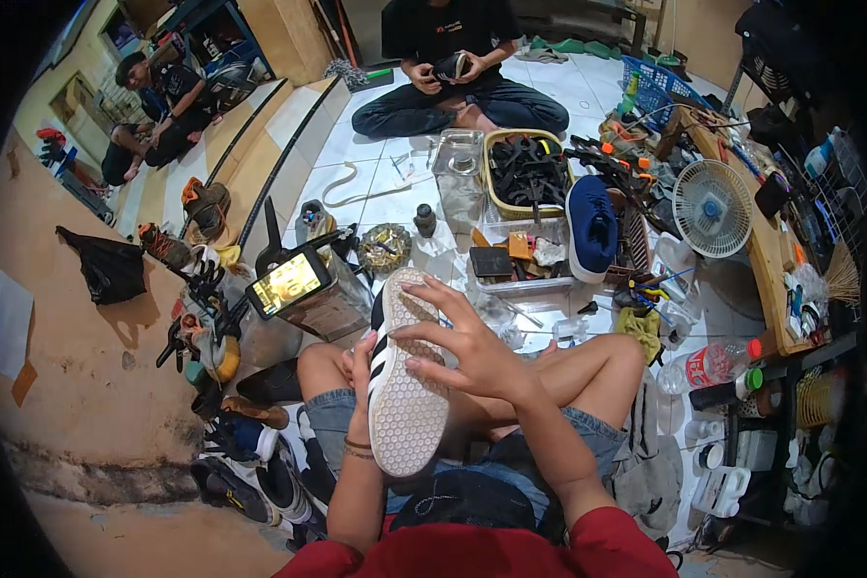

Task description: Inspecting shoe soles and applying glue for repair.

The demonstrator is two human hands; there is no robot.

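A black sneaker (pixel 409 414) with white stripes is tilted up over my lap, its pale, hexagon-patterned sole facing me. My left hand (pixel 358 364) grips it from its left side, the fingers partly hidden behind the upper. Spread fingers of my right hand (pixel 467 347) lie against the sole's upper half, and nothing is grasped in them. Just left of the sneaker, a lit phone (pixel 289 285) leans on a clear box (pixel 329 310). A blue shoe (pixel 592 228) stands beyond my right hand, beside a plastic tray (pixel 525 285) of small blocks.
Across the tiles a seated person (pixel 453 72) holds a dark shoe. A yellow basket (pixel 491 193) contains black pieces. At right are a fan (pixel 712 208), a plastic bottle (pixel 708 367) and a wooden bench (pixel 756 260). Several shoes (pixel 231 486) lie by the left wall.
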